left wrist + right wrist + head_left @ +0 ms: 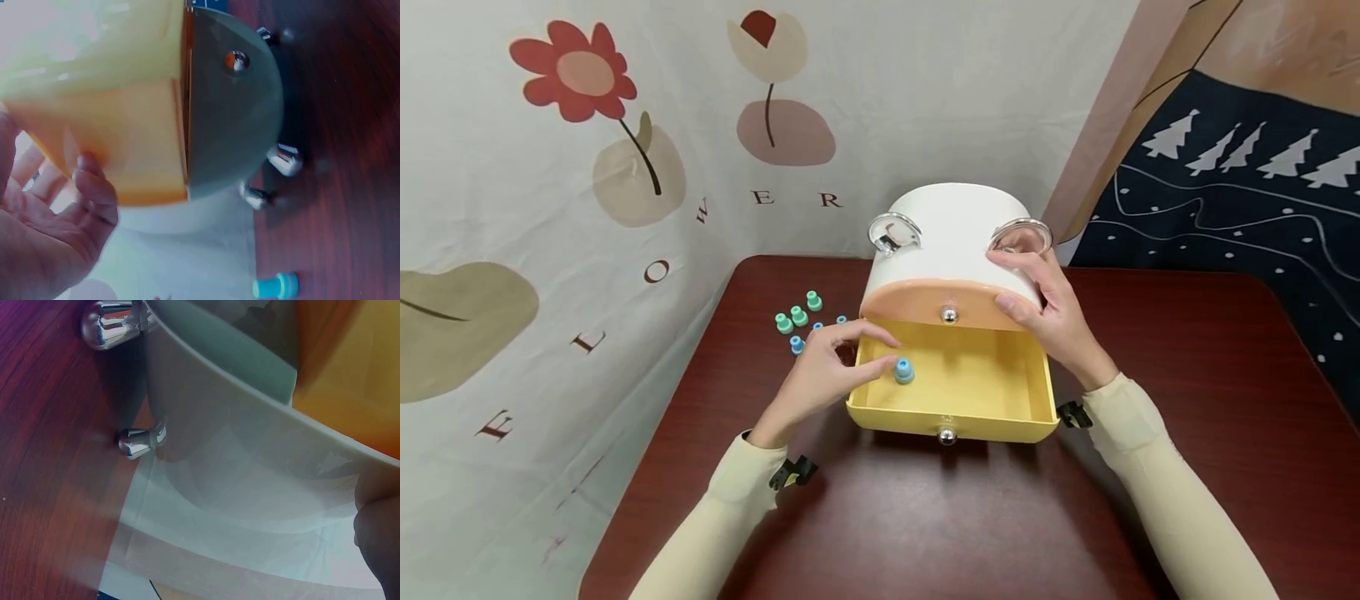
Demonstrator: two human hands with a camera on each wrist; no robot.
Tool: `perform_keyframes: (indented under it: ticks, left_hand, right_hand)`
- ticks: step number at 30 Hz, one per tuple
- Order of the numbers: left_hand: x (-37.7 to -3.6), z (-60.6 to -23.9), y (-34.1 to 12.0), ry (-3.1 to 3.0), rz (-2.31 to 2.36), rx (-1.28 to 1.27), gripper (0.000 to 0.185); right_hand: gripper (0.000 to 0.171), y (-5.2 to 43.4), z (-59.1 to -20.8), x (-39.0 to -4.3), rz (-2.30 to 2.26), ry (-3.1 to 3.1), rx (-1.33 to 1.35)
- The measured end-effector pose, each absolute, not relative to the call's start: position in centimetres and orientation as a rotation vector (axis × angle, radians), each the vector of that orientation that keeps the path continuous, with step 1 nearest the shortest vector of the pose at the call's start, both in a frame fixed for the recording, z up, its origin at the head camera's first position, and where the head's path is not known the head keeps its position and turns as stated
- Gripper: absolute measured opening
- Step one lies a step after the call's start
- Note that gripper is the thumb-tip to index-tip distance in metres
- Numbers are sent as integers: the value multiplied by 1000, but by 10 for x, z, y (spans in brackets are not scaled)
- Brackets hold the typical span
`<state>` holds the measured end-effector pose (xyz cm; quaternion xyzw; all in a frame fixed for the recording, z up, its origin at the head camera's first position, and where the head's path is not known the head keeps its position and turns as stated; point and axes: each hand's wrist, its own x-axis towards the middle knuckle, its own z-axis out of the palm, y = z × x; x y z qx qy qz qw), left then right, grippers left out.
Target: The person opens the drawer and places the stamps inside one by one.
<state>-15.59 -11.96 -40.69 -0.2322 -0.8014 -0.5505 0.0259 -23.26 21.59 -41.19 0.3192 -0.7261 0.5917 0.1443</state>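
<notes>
Left hand hovering at open yellow drawer, fingers loose, gripping nothing.
Blue cap lying inside drawer, just beside fingertips; right hand resting flat on white box. More caps sitting on counter w/ drawer's left wall standing between.

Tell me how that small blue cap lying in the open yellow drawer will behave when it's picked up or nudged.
The blue cap looks like small moulded plastic, so probably light and stiff. It stands on a wider base in the yellow drawer, so a gentle nudge would likely slide it across the smooth floor rather than tip it. Knocked onto its side, its round shape might roll in a curve.
</notes>
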Motion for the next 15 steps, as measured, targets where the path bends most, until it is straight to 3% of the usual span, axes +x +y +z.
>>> perform_keyframes:
  ticks: [15]
  left_hand:
    - [-156, -429, -155, -2071, -1799, -610, 34]
  right_hand:
    - [52, 216, -411, -234, 1697, -2083, 935]
